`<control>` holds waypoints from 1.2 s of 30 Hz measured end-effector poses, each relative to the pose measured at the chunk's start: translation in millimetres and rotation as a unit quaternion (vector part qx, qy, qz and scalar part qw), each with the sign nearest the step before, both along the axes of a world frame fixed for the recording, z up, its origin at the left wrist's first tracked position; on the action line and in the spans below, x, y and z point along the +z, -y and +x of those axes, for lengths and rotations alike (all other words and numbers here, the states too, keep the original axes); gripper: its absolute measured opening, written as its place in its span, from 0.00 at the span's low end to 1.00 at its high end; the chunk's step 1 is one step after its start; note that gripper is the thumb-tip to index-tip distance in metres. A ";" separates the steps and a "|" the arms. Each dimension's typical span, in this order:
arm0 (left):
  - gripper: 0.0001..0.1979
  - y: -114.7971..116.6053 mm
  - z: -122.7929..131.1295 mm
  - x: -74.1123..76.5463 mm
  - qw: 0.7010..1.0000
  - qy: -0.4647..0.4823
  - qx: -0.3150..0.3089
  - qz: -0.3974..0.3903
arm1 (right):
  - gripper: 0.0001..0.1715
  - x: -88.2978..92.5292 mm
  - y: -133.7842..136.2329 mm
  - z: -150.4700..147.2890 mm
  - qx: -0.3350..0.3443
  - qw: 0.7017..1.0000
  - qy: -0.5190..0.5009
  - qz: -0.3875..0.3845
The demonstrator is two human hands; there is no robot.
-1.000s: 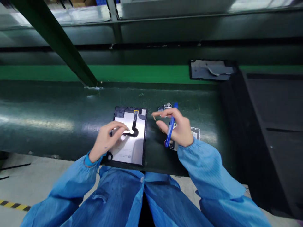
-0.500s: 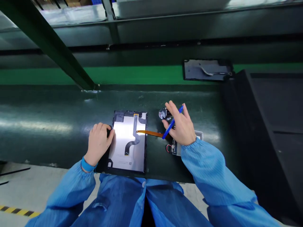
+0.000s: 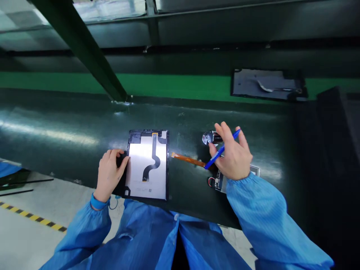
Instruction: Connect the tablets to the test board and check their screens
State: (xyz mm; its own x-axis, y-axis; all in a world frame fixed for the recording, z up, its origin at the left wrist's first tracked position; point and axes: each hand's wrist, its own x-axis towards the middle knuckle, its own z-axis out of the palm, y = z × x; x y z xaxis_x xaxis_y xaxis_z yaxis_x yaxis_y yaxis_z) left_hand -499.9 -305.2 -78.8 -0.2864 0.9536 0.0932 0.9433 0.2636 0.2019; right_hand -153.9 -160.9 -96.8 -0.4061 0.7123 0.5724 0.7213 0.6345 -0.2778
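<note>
A tablet panel (image 3: 147, 165) lies flat with a silver back and a dark frame, and a black flex cable (image 3: 152, 161) curves down its middle. My left hand (image 3: 109, 172) grips a small black piece (image 3: 120, 159) at the panel's left edge. My right hand (image 3: 232, 152) is shut on a blue pen-shaped tool (image 3: 222, 152), above a small circuit board (image 3: 221, 182). A shiny metal part (image 3: 209, 138) lies just beyond those fingers. An orange ribbon cable (image 3: 188, 160) runs across the mat towards my right hand, and its end is hidden.
The parts rest on a dark green bench (image 3: 70, 150). A green diagonal strut (image 3: 84, 48) rises behind it, with a metal plate (image 3: 267, 84) at the back right. Below the bench's near edge is a pale floor with hazard tape (image 3: 33, 217).
My left hand has moved off the black cable to the panel's left edge. My right hand has shifted, uncovering the orange ribbon cable. The view has swung slightly.
</note>
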 end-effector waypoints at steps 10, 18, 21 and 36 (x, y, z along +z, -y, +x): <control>0.40 110.1 33.8 -27.2 0.974 0.133 0.177 0.047 | 0.34 -7.8 -2.7 1.2 -0.028 0.998 0.016 0.062; 0.38 150.6 44.6 -36.0 0.728 0.546 0.413 0.038 | 0.29 -6.0 -1.9 2.8 -0.022 0.998 0.038 0.034; 0.27 146.9 37.9 -25.3 0.619 0.674 0.402 -0.023 | 0.30 -5.7 -3.0 3.4 -0.014 0.998 0.044 0.037; 0.13 -132.3 51.3 90.5 0.663 0.735 0.112 0.091 | 0.26 1.2 -4.6 3.8 0.028 0.999 -0.003 0.022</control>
